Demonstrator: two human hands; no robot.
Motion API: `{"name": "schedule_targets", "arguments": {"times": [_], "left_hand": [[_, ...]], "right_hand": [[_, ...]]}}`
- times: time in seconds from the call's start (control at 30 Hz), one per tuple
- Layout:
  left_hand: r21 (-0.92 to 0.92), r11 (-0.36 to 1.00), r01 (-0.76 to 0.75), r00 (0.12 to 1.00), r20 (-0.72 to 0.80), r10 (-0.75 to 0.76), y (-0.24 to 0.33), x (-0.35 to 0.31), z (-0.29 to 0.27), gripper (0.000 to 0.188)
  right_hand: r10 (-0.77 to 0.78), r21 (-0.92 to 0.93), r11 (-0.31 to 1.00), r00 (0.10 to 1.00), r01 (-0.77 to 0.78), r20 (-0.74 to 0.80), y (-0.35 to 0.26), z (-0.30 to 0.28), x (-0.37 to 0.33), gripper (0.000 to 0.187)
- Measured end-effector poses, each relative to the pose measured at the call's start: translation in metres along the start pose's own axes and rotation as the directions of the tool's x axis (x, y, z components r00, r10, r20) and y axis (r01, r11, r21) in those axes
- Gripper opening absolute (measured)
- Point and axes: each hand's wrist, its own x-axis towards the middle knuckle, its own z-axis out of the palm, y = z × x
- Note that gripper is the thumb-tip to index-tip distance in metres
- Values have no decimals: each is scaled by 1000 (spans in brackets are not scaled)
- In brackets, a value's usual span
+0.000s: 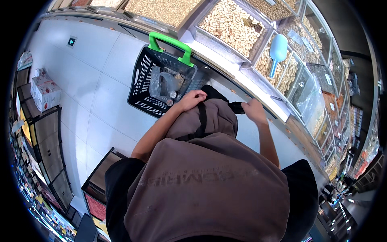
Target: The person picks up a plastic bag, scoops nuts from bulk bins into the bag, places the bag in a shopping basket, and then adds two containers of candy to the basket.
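Observation:
My left hand [193,100] is beside the brown apron [219,117], its fingers curled inward near a black item [209,92] at the apron's far edge; whatever they grip is hidden. My right hand [254,110] is closed on a small black object [236,107] at the apron's right side, too dark to name exactly. Just ahead of my left hand, a dark shopping basket [139,86] with a raised green handle [171,44] stands on the floor. Clear plastic bags [165,82] with some contents lie inside it.
A counter of bins runs along the far and right side, with peanuts [229,26] and a light-blue scoop [278,50] on one bin. Plastic bags [312,103] hang over the right bins. A white carton [45,92] sits on shelving at left. A low display [98,177] stands near my left elbow.

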Motion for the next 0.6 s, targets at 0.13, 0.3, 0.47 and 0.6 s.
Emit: {"name": "schedule_targets", "arguments": {"times": [0.13, 0.3, 0.47, 0.6], "left_hand": [[-386, 923, 9, 1000, 9, -6, 110, -44, 1, 53], [-145, 936, -322, 941, 60, 333, 203, -89, 7, 79], [-49, 901, -431, 896, -147, 420, 223, -124, 17, 64], [-198, 725, -660, 733, -384, 562, 270, -158, -3, 73]], "right_hand": [[4, 233, 970, 957, -75, 289, -35, -48, -19, 38], [-175, 491, 868, 874, -80, 453, -60, -104, -42, 28], [-297, 582, 813, 850, -14, 436, -101, -130, -73, 33], [-665, 643, 544, 744, 539, -62, -134, -137, -99, 59]]}}
